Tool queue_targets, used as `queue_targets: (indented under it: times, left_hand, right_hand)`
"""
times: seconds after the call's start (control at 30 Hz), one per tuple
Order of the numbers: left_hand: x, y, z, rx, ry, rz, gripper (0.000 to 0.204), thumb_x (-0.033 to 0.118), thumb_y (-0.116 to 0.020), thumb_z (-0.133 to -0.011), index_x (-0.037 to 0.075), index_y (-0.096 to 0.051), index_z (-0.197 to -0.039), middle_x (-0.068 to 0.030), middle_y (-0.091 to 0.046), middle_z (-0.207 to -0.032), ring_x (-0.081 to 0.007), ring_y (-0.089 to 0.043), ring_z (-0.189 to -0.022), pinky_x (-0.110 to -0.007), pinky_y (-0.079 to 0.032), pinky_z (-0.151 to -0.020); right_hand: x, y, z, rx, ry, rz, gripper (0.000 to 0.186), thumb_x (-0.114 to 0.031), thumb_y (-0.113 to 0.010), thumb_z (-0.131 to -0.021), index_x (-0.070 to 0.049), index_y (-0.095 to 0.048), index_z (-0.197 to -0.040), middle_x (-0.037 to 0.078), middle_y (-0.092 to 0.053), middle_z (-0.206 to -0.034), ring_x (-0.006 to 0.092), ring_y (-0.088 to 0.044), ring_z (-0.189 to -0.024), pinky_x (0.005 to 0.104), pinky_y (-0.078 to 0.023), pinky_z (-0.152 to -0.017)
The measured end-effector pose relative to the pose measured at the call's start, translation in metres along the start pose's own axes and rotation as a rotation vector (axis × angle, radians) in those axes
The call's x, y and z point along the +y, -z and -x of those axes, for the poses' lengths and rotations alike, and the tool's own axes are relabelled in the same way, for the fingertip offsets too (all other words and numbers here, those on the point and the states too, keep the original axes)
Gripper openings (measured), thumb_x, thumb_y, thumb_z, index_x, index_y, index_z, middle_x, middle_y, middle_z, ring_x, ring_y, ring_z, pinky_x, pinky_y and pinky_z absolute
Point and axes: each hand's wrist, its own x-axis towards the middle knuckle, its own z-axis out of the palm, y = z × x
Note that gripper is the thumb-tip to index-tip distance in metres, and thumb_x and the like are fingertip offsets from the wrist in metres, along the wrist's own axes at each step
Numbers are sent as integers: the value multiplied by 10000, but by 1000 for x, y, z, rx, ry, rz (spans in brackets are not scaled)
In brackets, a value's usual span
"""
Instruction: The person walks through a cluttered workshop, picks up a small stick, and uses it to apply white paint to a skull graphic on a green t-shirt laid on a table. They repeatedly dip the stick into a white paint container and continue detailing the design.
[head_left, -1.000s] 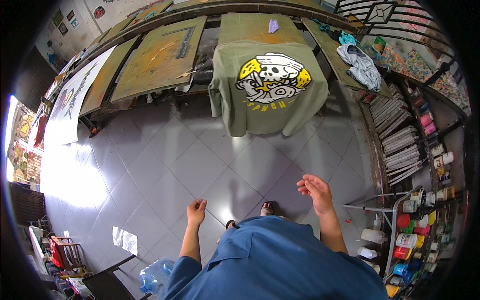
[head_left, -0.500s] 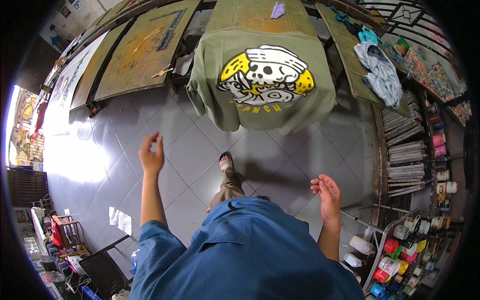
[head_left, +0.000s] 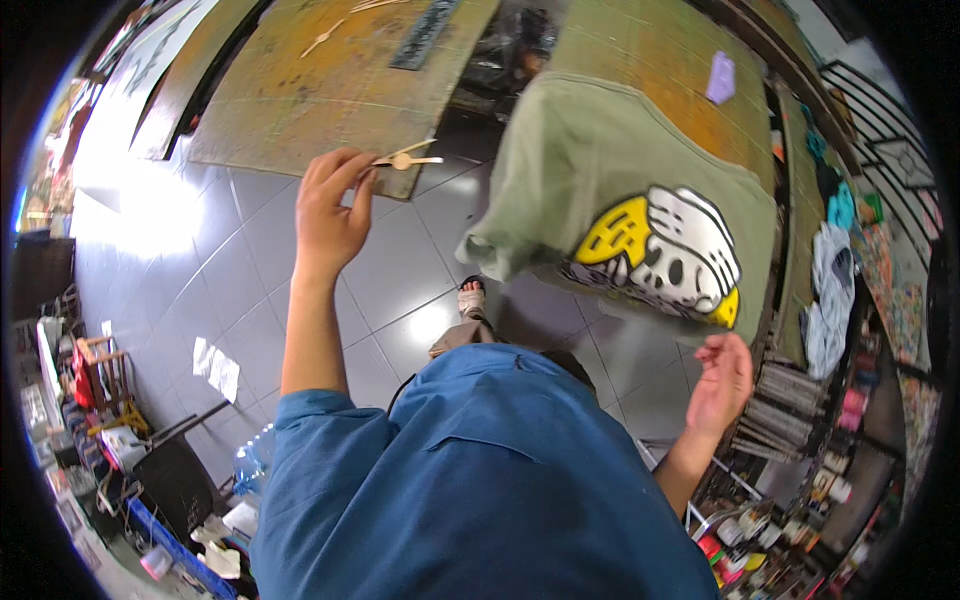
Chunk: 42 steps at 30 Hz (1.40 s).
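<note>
My left hand (head_left: pixel 335 212) is raised at the near corner of a stained board, fingers bent and thumb slightly apart. Its fingertips come right up to some thin wooden sticks (head_left: pixel 403 161) at that corner; whether they touch cannot be made out. My right hand (head_left: pixel 721 385) hangs below the shirt's right side, palm partly up, fingers loosely curled with nothing in them. An olive green shirt (head_left: pixel 590 150) with a yellow and white skull print lies over a board, its lower part hanging off the near end.
A purple cloth (head_left: pixel 720 78) lies on the board beyond the shirt. More sticks and a dark ruler (head_left: pixel 424 35) are on the left board (head_left: pixel 270 110). Grey clothing (head_left: pixel 830 300) drapes at right, above stacked frames (head_left: pixel 780 410). Paint containers (head_left: pixel 735 550) crowd the lower right; a chair (head_left: pixel 175 470) stands lower left.
My view has turned and moved closer to the boards, so the shirt appears farther right. My left hand has gone forward to the sticks. My right hand stays without anything in it.
</note>
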Motion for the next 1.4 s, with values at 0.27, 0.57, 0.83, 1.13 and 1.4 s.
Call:
queue_targets:
  times: [0.27, 0.57, 0.83, 1.13, 1.4]
  left_hand:
    - [-8, -10, -28, -91, 240, 113, 129, 98, -710, -843, 60, -751, -959, -87, -699, -931, -276, -654, -881, -367, -517, -783]
    - [-4, -21, -40, -246, 397, -30, 104, 133, -714, -832, 83, -760, -910, -83, -693, -899, -269, -667, -866, -377, -516, -770]
    - [6, -25, -40, -254, 320, -217, 151, 146, -667, -890, 25, -691, -978, -134, -677, -929, -316, -644, -924, -408, -499, -820]
    - [6, -12, -43, 9, 483, 147, 126, 140, -627, -973, 24, -662, -1008, -86, -681, -920, -180, -601, -820, -293, -468, -800]
    - [143, -79, -13, -310, 549, 1434, 264, 78, -643, -967, 32, -556, -1213, -31, -650, -904, -135, -634, -828, -271, -514, -774]
  right_hand:
    - [0, -2, -73, -268, 21, -46, 437, -173, -537, -986, 55, -498, -1357, 181, -621, -1168, 240, -588, -986, 380, -474, -858]
    - [18, 9, -103, -321, -184, -188, 446, -181, -557, -993, 58, -483, -1363, 164, -612, -1134, 207, -608, -921, 339, -523, -804]
    - [20, 13, -102, -295, -233, -236, 427, -158, -554, -993, 65, -482, -1350, 160, -611, -1105, 210, -616, -930, 346, -529, -812]
    - [23, 20, -102, -292, -242, -322, 370, -111, -525, -1008, 55, -500, -1337, 164, -639, -1107, 207, -646, -926, 347, -535, -823]
    - [0, -28, -84, -316, -136, -155, 308, -17, -645, -933, 22, -600, -1235, 109, -658, -1049, 137, -630, -905, 282, -534, -768]
